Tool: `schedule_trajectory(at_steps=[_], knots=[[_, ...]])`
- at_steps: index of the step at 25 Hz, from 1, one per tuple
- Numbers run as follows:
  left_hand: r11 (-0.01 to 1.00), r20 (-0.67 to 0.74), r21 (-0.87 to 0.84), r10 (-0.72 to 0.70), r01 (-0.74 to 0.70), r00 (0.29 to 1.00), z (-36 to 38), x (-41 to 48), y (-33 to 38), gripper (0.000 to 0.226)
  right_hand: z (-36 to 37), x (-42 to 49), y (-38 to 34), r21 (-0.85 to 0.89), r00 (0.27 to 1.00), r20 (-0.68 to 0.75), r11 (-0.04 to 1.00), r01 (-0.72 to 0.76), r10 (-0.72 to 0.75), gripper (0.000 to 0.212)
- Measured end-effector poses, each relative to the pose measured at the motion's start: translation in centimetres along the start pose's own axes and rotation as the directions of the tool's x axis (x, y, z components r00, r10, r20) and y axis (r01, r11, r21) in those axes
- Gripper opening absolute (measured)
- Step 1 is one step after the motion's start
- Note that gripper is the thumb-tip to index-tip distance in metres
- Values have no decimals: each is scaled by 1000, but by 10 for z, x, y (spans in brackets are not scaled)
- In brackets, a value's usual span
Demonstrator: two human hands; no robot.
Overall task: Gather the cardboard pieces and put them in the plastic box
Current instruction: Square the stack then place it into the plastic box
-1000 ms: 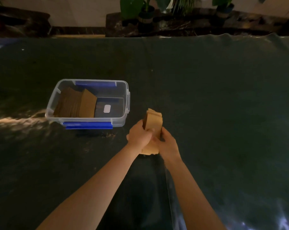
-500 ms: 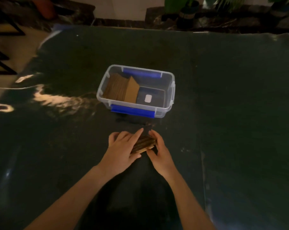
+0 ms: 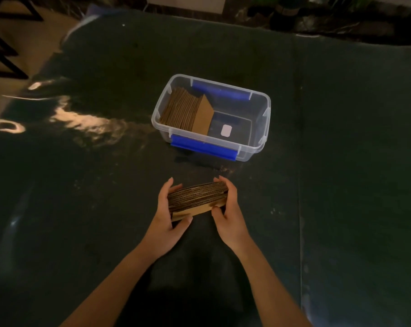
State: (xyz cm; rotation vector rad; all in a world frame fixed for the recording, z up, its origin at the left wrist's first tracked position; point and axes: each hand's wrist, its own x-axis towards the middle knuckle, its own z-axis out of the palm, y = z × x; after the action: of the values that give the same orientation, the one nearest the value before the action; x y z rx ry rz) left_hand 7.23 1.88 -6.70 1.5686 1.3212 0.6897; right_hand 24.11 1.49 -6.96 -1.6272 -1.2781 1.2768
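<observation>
A stack of brown cardboard pieces point(image 3: 197, 197) stands on edge on the dark table, its corrugated edges facing up. My left hand point(image 3: 168, 215) grips its left end and my right hand point(image 3: 230, 213) grips its right end. Beyond it stands a clear plastic box point(image 3: 261, 128) with blue latches. Inside the box, a row of cardboard pieces point(image 3: 188, 112) leans against the left wall. The right half of the box floor shows a small white label.
The dark green table covering point(image 3: 341, 161) spreads all around, with bright light reflections at the left. Potted plants point(image 3: 287, 10) stand beyond the far edge. A black frame stands on the floor at the far left.
The stack went from held upright in the air to lying low between both hands on the table. My left hand moved from on top to its left end. The view shifted left.
</observation>
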Motion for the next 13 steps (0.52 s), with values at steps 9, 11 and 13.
schedule_trajectory(at_steps=[9,11,13], knots=[[962,-97,273,7,20,995,-13,-7,-2,68,-37,3,-11,-303,985,156,945,120,-74,67],[942,-129,335,30,15,991,-11,-7,-2,58,-41,5,-14,-429,985,143,890,153,-100,59],[918,-173,396,64,9,983,-8,-8,-2,51,-43,6,-16,-526,977,96,823,212,-190,49]])
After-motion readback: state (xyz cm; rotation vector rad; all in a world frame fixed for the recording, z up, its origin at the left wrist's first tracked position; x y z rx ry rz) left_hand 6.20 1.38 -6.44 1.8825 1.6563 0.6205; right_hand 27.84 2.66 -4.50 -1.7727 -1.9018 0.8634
